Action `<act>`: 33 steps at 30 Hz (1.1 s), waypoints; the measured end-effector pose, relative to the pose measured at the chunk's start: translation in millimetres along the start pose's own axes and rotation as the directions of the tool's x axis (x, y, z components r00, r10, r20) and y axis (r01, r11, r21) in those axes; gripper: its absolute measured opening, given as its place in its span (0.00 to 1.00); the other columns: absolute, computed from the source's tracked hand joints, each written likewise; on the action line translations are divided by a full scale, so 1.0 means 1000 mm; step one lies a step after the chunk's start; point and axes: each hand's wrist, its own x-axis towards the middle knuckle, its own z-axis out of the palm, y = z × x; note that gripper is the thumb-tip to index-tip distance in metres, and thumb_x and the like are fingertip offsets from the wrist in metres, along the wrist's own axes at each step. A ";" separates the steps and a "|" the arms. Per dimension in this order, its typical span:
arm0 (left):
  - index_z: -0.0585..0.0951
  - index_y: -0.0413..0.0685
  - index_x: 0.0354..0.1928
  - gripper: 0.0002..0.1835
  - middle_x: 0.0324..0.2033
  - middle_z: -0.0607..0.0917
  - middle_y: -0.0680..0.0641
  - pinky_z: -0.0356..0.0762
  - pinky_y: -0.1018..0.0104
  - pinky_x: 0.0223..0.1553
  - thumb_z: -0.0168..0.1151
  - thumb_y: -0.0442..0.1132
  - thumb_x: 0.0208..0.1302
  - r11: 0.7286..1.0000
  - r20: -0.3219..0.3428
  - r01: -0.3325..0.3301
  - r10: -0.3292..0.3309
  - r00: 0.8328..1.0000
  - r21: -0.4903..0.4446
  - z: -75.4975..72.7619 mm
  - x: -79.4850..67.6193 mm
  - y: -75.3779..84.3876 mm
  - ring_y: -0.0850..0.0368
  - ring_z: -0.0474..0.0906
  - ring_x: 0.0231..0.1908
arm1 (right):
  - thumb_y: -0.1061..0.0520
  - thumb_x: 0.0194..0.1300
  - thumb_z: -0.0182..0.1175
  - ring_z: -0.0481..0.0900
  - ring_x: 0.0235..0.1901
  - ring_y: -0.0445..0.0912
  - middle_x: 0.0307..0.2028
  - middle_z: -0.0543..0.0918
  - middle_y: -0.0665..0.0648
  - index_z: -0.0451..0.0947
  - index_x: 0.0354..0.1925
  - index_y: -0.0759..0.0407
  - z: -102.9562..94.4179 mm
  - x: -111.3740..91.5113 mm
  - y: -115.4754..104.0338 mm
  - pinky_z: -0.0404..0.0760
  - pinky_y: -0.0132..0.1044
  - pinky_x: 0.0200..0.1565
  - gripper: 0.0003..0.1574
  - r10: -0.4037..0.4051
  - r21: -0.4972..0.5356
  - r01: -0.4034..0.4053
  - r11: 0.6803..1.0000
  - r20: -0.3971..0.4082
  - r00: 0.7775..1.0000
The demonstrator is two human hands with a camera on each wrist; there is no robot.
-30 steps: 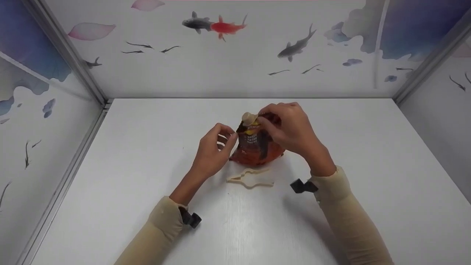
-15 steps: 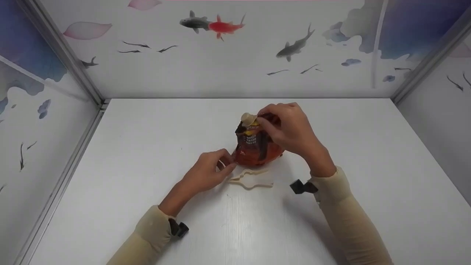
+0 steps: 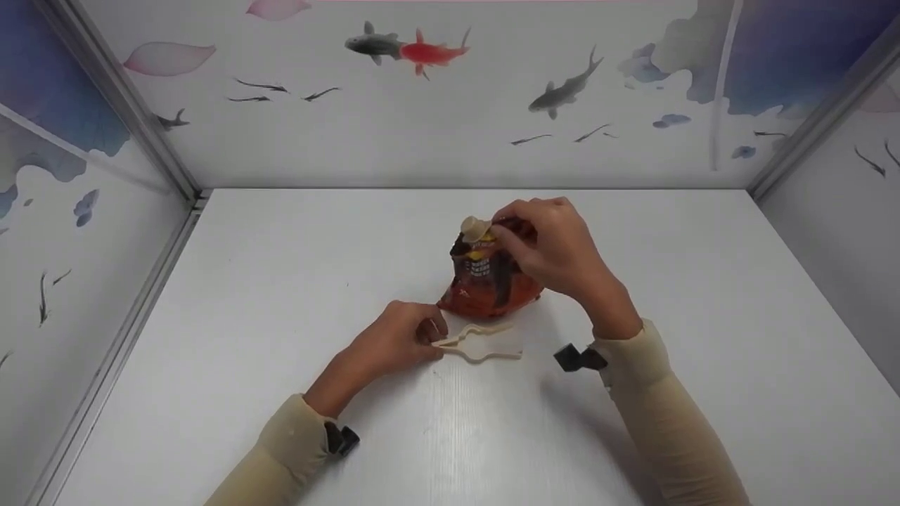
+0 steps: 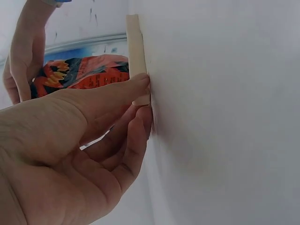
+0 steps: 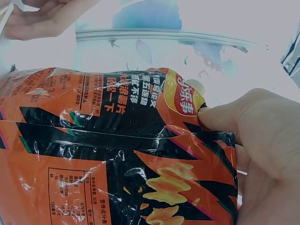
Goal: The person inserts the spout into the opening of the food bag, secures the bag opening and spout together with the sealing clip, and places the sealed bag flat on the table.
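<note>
An orange and black chip bag (image 3: 492, 281) stands on the table, its top gathered, with a cream pouring spout and cap (image 3: 475, 228) at the top. My right hand (image 3: 555, 242) pinches the bag's upper edge beside the spout. In the right wrist view the printed back of the bag (image 5: 117, 136) fills the middle, thumb at its top corner. A cream two-armed clip (image 3: 477, 359) lies in front of the bag, arms spread apart to the right. My left hand (image 3: 401, 337) pinches its joined left end; in the left wrist view thumb and fingers close around the clip (image 4: 136, 47).
The white tabletop (image 3: 281, 281) reaches back to a wall (image 3: 450, 133) printed with fish. Metal frame posts (image 3: 158, 133) and side panels border it left and right. Small dark wrist cameras (image 3: 580, 356) stick out from both sleeves.
My left hand has left the bag's side, moved down toward me, and taken the end of the clip. My right hand and the bag have stayed about where they were.
</note>
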 end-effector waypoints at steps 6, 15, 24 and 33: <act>0.90 0.42 0.40 0.07 0.34 0.91 0.47 0.86 0.61 0.40 0.78 0.27 0.61 0.999 -0.026 -0.011 0.012 1.000 0.038 -0.001 0.000 0.001 0.60 0.85 0.35 | 0.54 0.77 0.69 0.87 0.39 0.48 0.40 0.92 0.54 0.89 0.49 0.56 0.000 0.000 -0.001 0.76 0.54 0.63 0.09 -0.001 -0.002 0.001 1.000 -0.001 1.000; 0.92 0.42 0.40 0.08 0.34 0.93 0.47 0.88 0.61 0.42 0.77 0.26 0.60 0.999 -0.043 -0.015 0.017 0.999 0.043 -0.006 -0.002 0.002 0.59 0.89 0.36 | 0.53 0.77 0.68 0.88 0.41 0.48 0.42 0.93 0.54 0.90 0.49 0.55 0.000 -0.001 0.001 0.76 0.53 0.63 0.10 -0.017 -0.006 0.017 1.000 -0.004 1.000; 0.91 0.47 0.47 0.11 0.38 0.94 0.49 0.88 0.63 0.43 0.79 0.31 0.63 0.998 0.010 -0.066 0.065 0.998 0.024 -0.038 -0.012 0.003 0.61 0.89 0.38 | 0.53 0.77 0.68 0.88 0.41 0.48 0.42 0.93 0.54 0.90 0.50 0.55 0.000 0.000 0.001 0.76 0.54 0.63 0.10 -0.012 -0.006 0.012 1.000 -0.003 1.000; 0.91 0.53 0.51 0.14 0.40 0.93 0.54 0.89 0.61 0.50 0.80 0.37 0.64 0.999 -0.026 -0.051 0.051 0.998 0.001 -0.075 -0.024 -0.007 0.62 0.89 0.40 | 0.53 0.76 0.69 0.88 0.41 0.48 0.42 0.93 0.54 0.90 0.50 0.56 0.000 0.000 -0.001 0.75 0.53 0.63 0.10 0.005 0.004 -0.005 1.000 0.000 1.000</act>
